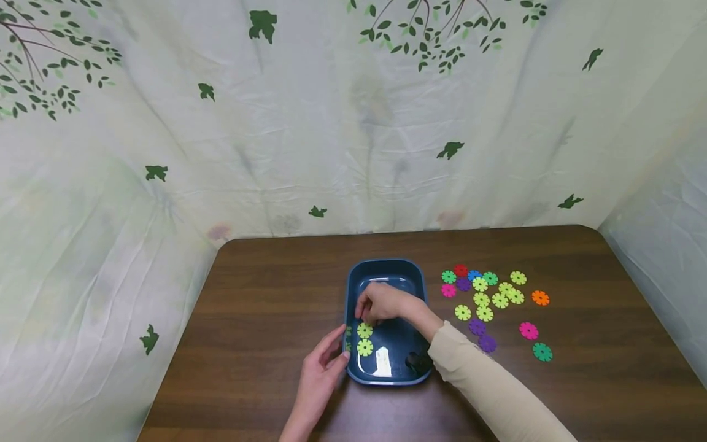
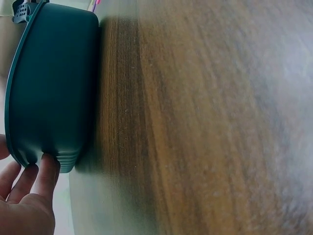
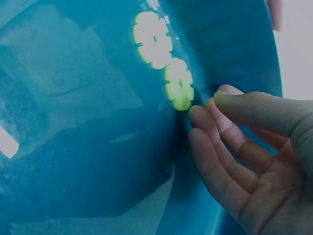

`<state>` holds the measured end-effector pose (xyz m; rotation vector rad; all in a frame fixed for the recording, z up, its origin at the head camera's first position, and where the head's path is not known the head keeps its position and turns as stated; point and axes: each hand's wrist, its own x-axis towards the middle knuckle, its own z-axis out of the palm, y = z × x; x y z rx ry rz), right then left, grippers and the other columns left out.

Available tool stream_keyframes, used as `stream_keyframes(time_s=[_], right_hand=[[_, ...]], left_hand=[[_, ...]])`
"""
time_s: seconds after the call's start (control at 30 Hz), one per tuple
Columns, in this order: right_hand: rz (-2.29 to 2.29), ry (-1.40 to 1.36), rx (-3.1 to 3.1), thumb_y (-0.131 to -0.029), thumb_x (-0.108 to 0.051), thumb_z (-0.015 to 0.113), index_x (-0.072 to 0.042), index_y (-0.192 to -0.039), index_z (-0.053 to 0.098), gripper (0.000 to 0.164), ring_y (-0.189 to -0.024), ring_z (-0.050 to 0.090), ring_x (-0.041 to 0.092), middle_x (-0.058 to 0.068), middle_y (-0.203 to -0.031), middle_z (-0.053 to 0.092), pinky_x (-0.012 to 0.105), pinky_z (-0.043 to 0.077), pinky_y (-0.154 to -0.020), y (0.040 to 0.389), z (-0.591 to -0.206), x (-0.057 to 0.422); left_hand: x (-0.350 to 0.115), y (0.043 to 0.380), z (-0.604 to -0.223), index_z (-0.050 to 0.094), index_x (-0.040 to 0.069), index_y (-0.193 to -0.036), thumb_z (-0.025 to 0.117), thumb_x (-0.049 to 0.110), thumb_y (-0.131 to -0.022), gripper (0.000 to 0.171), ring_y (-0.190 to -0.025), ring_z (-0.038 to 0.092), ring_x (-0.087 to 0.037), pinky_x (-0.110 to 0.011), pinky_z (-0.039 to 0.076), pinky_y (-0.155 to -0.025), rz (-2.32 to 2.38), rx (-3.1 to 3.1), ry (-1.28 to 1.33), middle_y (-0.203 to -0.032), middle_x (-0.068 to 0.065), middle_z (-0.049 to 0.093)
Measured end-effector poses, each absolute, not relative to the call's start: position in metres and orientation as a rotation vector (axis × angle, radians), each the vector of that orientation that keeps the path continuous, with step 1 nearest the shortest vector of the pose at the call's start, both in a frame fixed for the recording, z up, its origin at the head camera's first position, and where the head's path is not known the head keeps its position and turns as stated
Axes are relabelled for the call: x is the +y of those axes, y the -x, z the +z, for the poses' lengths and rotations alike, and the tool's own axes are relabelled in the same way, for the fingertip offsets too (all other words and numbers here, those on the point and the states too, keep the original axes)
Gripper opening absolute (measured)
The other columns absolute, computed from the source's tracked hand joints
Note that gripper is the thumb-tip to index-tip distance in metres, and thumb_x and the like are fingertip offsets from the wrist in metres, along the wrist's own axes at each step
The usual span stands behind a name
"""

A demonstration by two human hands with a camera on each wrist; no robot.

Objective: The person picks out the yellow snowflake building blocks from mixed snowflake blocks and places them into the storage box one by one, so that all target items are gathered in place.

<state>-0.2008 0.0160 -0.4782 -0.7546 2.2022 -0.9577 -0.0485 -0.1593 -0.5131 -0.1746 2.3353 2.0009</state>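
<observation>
A dark blue tray point(image 1: 385, 385) stands on the table. My left hand point(image 1: 320, 374) grips its left side, thumb at the rim. Fingertips point(image 2: 48, 164) press the outer wall in the left wrist view. Inside the tray, my right hand point(image 1: 382, 304) is over the left part, its fingers loosely bent. Two yellow-green flower-shaped discs point(image 1: 364, 339) lie in a row along the tray's left side. In the right wrist view, the right fingertips point(image 3: 196, 115) are beside the nearer yellow-green disc point(image 3: 179, 88). No piece shows between these fingers.
Right of the tray, several flower discs point(image 1: 482, 299) lie scattered, mostly yellow-green, others purple, pink, green, blue, red and orange. A small black object point(image 1: 417, 362) is at the tray's near right corner, under the right forearm. A leaf-printed curtain point(image 1: 331, 153) hangs behind the table point(image 1: 265, 319).
</observation>
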Motion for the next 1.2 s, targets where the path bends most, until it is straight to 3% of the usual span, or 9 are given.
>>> stream_keyframes(time_s=[0.33, 0.8, 1.2], right_hand=[[-1.030, 0.748, 2.217, -0.090, -0.002, 0.068, -0.003, -0.107, 0.070, 0.018, -0.073, 0.061, 0.017, -0.001, -0.083, 0.065, 0.028, 0.055, -0.068, 0.198, -0.461, 0.024], [-1.149, 0.843, 2.281, -0.091, -0.008, 0.069, -0.005, -0.110, 0.071, 0.020, -0.086, 0.063, 0.013, -0.002, -0.095, 0.068, 0.028, 0.055, -0.079, 0.187, -0.442, 0.044], [-1.203, 0.778, 2.353, -0.093, -0.015, 0.070, -0.016, -0.116, 0.069, 0.023, -0.093, 0.060, 0.012, -0.002, -0.104, 0.067, 0.028, 0.055, -0.079, 0.167, -0.434, 0.067]], left_hand=[[-0.160, 0.049, -0.513, 0.057, 0.013, -0.138, 0.065, 0.006, -0.093, 0.046, -0.126, 0.053, -0.031, -0.033, 0.049, -0.097, 1.984, 2.348, 0.153, -0.141, -0.010, 0.053], [-0.161, 0.050, -0.515, 0.058, 0.011, -0.137, 0.064, 0.003, -0.093, 0.046, -0.124, 0.054, -0.032, -0.033, 0.050, -0.097, 1.991, 2.364, 0.127, -0.140, -0.011, 0.054], [-0.159, 0.049, -0.512, 0.057, 0.013, -0.138, 0.065, 0.005, -0.093, 0.046, -0.125, 0.054, -0.031, -0.034, 0.050, -0.096, 1.998, 2.358, 0.160, -0.141, -0.010, 0.053]])
